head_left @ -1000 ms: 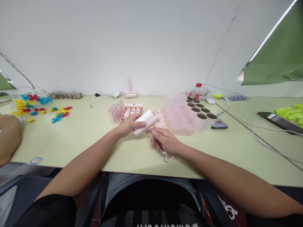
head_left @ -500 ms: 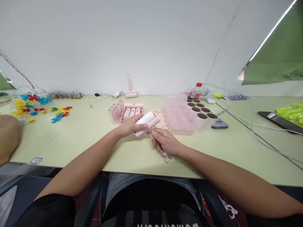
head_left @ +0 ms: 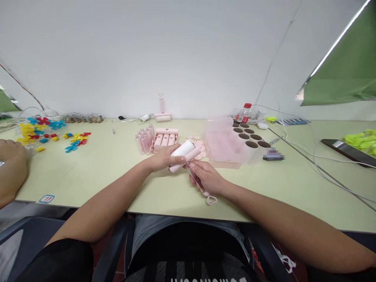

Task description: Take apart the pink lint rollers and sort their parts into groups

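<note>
My left hand (head_left: pixel 168 158) is closed round a pink roller head with a white roll (head_left: pixel 182 149), held tilted above the table. My right hand (head_left: pixel 207 176) grips a clear pink handle (head_left: pixel 197 182) with a heart-shaped loop (head_left: pixel 211 200) at its lower end. The handle's upper end meets the underside of the roller head; the joint is partly hidden by my fingers. Behind my left hand lie several pink roller parts (head_left: pixel 165 140), with upright clear pink tubes (head_left: pixel 143 141) to their left. Flat pink discs (head_left: pixel 201 148) lie just behind the roller head.
An upright roller (head_left: pixel 163 116) stands by the wall. To the right are a translucent pink bag (head_left: pixel 221 143), brown-topped tubes (head_left: pixel 252 144), a bottle (head_left: pixel 244 112), cables and a dark tray (head_left: pixel 340 147). Colourful pieces (head_left: pixel 44 129) and another person's hand (head_left: pixel 11 168) are at the left.
The other person's hand at the left has moved further into view. My two hands keep their holds on the roller head and the handle, with barely any shift.
</note>
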Motion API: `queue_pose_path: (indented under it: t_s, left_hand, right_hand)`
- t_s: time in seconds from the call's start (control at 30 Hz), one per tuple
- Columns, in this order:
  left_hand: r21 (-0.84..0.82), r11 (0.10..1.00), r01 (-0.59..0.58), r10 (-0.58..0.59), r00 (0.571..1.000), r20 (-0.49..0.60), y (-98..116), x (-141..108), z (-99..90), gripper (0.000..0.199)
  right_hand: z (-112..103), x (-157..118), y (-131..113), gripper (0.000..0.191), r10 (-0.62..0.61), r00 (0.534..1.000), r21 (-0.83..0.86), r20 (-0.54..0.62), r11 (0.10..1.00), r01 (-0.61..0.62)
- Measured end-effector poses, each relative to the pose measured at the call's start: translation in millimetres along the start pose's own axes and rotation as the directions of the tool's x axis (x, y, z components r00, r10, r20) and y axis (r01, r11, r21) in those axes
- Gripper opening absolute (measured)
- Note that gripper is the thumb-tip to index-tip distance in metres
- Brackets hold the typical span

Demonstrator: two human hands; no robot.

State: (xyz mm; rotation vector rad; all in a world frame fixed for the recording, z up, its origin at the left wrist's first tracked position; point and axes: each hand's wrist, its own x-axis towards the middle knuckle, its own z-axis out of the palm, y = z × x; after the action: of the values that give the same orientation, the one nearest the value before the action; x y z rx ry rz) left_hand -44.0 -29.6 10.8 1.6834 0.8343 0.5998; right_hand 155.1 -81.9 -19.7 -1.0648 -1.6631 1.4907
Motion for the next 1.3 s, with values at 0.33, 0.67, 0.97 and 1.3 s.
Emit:
queue_pose_path:
  t_s: [0.33,0.67,0.97,1.3]
  left_hand:
    - [0.036,0.998,-0.050,0.048,0.998,0.045,-3,-1,0.6,0.047]
    - [0.012,1.000,-0.024,0.022,0.994,0.106,3,-3,5.4,0.047]
    - [0.104,0.994,0.013,-0.002,0.995,-0.099,6,1,1.6,0.052]
    - [0.240,0.969,0.057,0.008,0.965,-0.263,23,-6,-18.6,0.054]
  right_hand:
    - [1,-2,-1,0.034,-0.012,1.000,0.005,-0.001,1.000,0.012]
    - [3,-6,0,0.040,0.000,1.000,0.018,0.000,1.000,0.000]
    - [-3,5,-4,0.046,0.035,0.999,0.045,-0.035,0.998,-0.033]
    - [1,7,-5,0.035,0.039,0.999,0.090,-0.006,0.995,-0.039]
